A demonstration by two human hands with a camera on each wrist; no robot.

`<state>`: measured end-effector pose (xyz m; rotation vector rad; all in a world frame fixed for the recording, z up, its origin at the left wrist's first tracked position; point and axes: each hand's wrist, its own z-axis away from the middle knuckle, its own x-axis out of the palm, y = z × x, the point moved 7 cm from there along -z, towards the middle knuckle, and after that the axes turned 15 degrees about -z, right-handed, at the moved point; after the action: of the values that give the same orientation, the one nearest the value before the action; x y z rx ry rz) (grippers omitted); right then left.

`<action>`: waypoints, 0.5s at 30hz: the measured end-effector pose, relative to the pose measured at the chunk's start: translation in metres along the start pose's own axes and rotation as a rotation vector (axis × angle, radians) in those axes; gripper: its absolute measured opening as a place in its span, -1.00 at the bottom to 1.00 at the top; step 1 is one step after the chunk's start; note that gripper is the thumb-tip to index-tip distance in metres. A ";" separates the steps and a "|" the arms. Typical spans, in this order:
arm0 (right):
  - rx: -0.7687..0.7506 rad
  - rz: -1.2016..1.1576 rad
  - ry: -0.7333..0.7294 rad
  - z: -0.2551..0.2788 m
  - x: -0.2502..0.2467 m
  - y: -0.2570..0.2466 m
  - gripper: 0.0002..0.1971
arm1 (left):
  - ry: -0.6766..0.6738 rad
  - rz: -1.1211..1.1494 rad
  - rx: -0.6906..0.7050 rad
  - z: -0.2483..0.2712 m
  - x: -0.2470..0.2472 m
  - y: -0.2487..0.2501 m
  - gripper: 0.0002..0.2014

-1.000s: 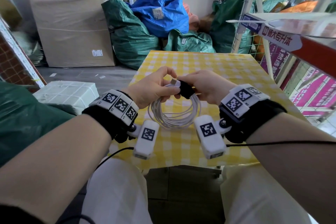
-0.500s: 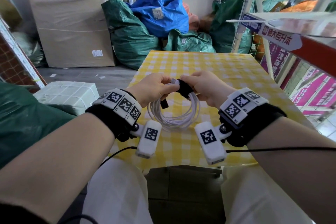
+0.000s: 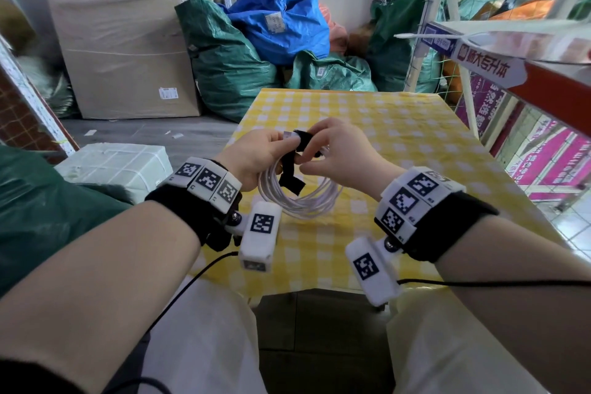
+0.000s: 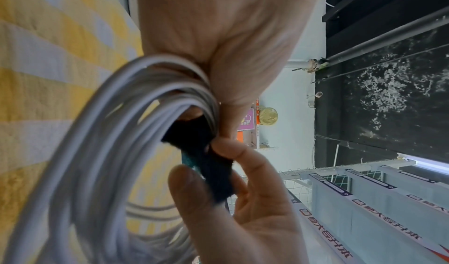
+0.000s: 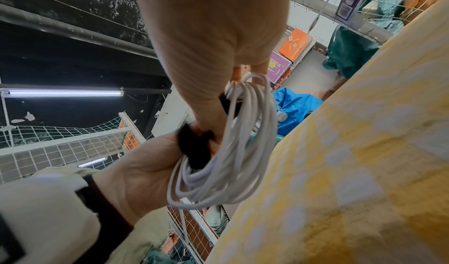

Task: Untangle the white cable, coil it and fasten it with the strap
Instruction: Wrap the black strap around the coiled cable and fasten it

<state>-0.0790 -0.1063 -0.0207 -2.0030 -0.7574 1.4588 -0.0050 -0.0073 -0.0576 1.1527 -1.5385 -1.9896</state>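
The white cable [image 3: 300, 200] is a round coil held just above the yellow checked table [image 3: 399, 144]. My left hand [image 3: 286, 141] grips the coil at its top. A black strap [image 3: 290, 174] crosses the bundle there, and its free end hangs loose inside the loop. My right hand [image 3: 306, 157] pinches the strap right beside the left fingers. In the left wrist view the right hand's fingertips [image 4: 233, 153] nip the strap [image 4: 204, 153] against the coil [image 4: 97, 153]. In the right wrist view the strap [image 5: 194, 149] lies between both hands, against the cable [image 5: 233, 153].
A metal shelf [image 3: 543, 73] with a label strip juts in at the right, close to my right arm. Green and blue sacks [image 3: 281, 19] and a big wrapped box [image 3: 121, 48] stand behind the table. A white parcel [image 3: 118, 163] lies on the floor at the left.
The strap's free end now hangs lower across the coil than before. My right fingers have shifted along the strap; the left hand keeps its hold on the coil.
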 end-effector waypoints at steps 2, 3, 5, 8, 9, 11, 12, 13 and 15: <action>-0.056 0.032 -0.011 0.001 0.003 -0.001 -0.83 | -0.018 0.031 -0.003 -0.001 0.000 0.000 -0.81; -0.077 0.029 -0.016 0.001 0.004 -0.002 -0.78 | -0.025 0.049 -0.011 0.000 -0.001 0.000 -0.80; -0.123 0.016 -0.015 0.003 0.005 -0.008 -0.72 | -0.030 0.092 -0.033 0.000 -0.001 0.001 -0.78; -0.207 0.030 0.006 0.003 0.007 -0.018 -0.73 | -0.041 0.152 -0.046 0.001 -0.001 0.003 -0.83; -0.229 0.031 0.012 0.002 0.007 -0.020 -0.76 | -0.044 0.157 -0.046 0.002 -0.001 0.003 -0.85; -0.250 0.007 0.028 0.002 0.007 -0.022 -0.82 | -0.044 0.155 -0.043 0.003 -0.001 0.003 -0.88; -0.255 -0.015 0.039 0.001 0.006 -0.022 -0.83 | -0.039 0.153 -0.041 0.003 -0.001 0.002 -0.88; -0.259 -0.031 0.049 0.001 0.005 -0.022 -0.83 | -0.029 0.149 -0.042 0.004 -0.001 0.002 -0.87; -0.248 -0.034 0.057 0.001 0.003 -0.023 -0.83 | -0.001 0.132 -0.047 0.004 -0.002 0.001 -0.86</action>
<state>-0.0820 -0.0879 -0.0067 -2.1922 -0.9843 1.3365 -0.0074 -0.0033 -0.0560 1.0048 -1.5193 -1.9292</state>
